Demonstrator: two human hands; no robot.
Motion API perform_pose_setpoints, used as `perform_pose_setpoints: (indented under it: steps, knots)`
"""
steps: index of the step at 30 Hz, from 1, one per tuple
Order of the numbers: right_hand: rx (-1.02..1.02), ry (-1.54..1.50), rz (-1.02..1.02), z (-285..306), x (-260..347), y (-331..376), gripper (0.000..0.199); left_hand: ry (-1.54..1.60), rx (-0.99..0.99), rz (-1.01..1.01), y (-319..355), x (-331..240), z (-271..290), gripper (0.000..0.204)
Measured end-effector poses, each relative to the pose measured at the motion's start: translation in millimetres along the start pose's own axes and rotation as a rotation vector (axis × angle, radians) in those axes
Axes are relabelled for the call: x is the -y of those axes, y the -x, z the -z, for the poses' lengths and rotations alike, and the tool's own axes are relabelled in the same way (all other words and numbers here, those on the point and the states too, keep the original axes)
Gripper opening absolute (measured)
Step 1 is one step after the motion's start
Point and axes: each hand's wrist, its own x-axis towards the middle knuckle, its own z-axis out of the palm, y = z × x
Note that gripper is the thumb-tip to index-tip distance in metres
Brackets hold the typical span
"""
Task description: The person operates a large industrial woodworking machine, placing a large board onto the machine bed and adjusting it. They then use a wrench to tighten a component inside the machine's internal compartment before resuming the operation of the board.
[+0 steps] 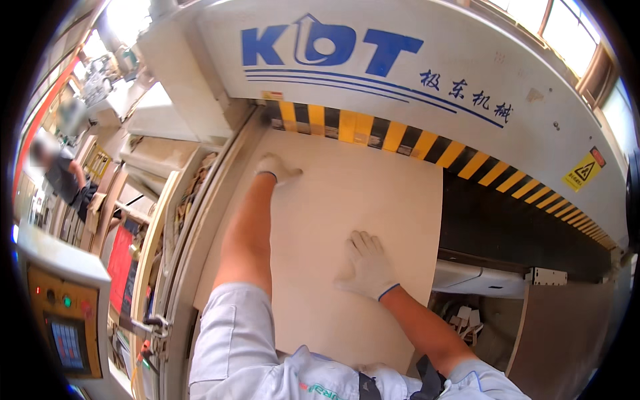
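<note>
A pale beige, flat rectangular panel (313,267) lies before the black-and-yellow striped bar (443,150), its long axis running from the body toward that bar. Farther from the bar, the right hand (367,268) in a cream glove rests on the panel, fingers extended and slightly spread, thumb apart. Nearer the bar, the cream-gloved left hand (277,171) rests with its thumb out; I cannot tell how its other fingers sit. The panel's far end reaches the bar.
</note>
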Motion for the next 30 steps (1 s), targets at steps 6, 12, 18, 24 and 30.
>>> perform_pose_setpoints:
  steps: [6,12,18,24,30]
  knots:
    - [-0.083,-0.097,-0.021,4.8,-3.1,-2.5,0.083,0.028,0.093,-0.124,-50.7,-16.9,53.9,0.103]
    - [-0.113,-0.147,-0.075,-3.7,-18.8,13.1,0.074,-0.016,0.179,-0.101,-102.5,-26.6,57.5,0.095]
    - [-0.394,0.127,-0.582,0.8,-48.5,108.6,0.075,0.004,0.189,-0.129,-114.4,-5.7,56.8,0.096]
    - [-0.434,-0.806,-1.164,1.2,-69.0,142.1,0.053,-0.026,0.096,-0.265,-129.5,9.4,29.8,0.094]
    - [-0.492,-0.874,-1.183,-1.8,-71.9,139.3,0.043,-0.019,0.159,-0.220,-133.5,8.0,34.9,0.095]
